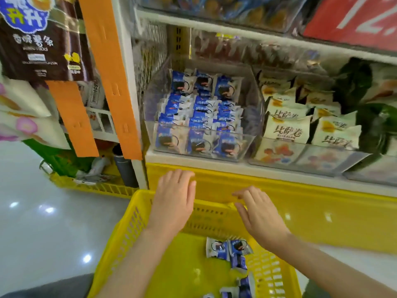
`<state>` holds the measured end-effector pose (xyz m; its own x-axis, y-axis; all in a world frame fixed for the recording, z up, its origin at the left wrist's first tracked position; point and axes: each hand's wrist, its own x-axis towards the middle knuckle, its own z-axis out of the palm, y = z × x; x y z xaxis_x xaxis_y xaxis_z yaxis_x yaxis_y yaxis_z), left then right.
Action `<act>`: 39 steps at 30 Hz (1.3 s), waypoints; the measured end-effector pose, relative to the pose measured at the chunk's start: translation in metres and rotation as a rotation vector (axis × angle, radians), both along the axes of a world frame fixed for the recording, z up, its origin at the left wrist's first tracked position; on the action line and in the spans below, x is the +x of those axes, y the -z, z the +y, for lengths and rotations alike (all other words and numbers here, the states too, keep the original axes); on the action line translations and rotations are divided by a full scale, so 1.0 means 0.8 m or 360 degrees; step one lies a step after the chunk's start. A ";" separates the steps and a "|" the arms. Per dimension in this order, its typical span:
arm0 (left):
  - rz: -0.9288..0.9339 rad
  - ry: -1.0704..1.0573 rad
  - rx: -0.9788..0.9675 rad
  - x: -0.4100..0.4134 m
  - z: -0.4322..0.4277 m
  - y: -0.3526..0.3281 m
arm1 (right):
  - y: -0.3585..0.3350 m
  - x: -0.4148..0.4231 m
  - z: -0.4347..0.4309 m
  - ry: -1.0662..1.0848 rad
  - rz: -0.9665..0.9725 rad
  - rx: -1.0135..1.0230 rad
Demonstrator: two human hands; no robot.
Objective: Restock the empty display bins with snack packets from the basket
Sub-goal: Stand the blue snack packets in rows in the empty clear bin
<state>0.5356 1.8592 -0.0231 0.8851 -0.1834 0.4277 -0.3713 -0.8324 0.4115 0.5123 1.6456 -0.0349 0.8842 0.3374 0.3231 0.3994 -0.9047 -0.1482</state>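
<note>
**Insp:** Hand status?

**Me:** L hand flat, fingers straight & pressed together, holding nothing. R hand also flat, fingers straight, slightly fanned, thumb apart, holding nothing. Both hover over far rim of yellow basket. Contact w/ rim: cannot tell.

**Insp:** Stock location?

**Me:** Loose pkts lie on basket floor, under & beside my R wrist, well back from my fingertips. Clear bin sits on shelf beyond & above L fingertips, mostly filled w/ binned pkts of same blue-white type.

**Insp:** Step in hand?

**Me:** Judged: btwn loads. Nothing carried, so next move is a pick from basket. That calls for drawing both hands back & down, curling fingers round a few loose pkts, then lifting them over bin's front wall. Free space seems to show along bin's R wall, beyond R fingertips. I'd aim there.

**Insp:** Counts?

**Me:**
- Hands: 2, both empty.
- Baskets: 1 under my hands. A 2nd yellow crate sits on floor, far L of L fingers.
- Loose pkts: 3 clear near R wrist, approx 3 more nearer my body, cut by frame edge. Say 6, not firm.
- Binned pkts: 3 columns, w/ 3 upright at front wall & 3 at back. Middle rows too blurred to count.
- Cream pkts in neighbour bin, R of & above R fingertips: at least 6 seen, rest hidden
</note>
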 end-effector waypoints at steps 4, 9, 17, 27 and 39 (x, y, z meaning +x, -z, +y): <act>0.0764 0.0139 0.0330 -0.042 -0.021 0.101 | 0.100 -0.021 -0.014 0.0253 0.0648 0.0013; 0.1501 0.0445 0.0548 -0.084 -0.026 0.211 | 0.209 -0.070 -0.029 0.0355 0.1497 0.0136; 0.2106 0.0479 0.0433 -0.111 -0.046 0.320 | 0.299 -0.127 -0.013 0.0238 0.2279 0.0131; 0.2426 0.0349 0.0132 -0.124 -0.068 0.360 | 0.300 -0.126 -0.017 0.0249 0.2319 -0.0072; 0.2302 -0.0222 -0.0863 -0.096 -0.043 0.304 | 0.239 -0.087 -0.007 0.0837 0.1943 0.1072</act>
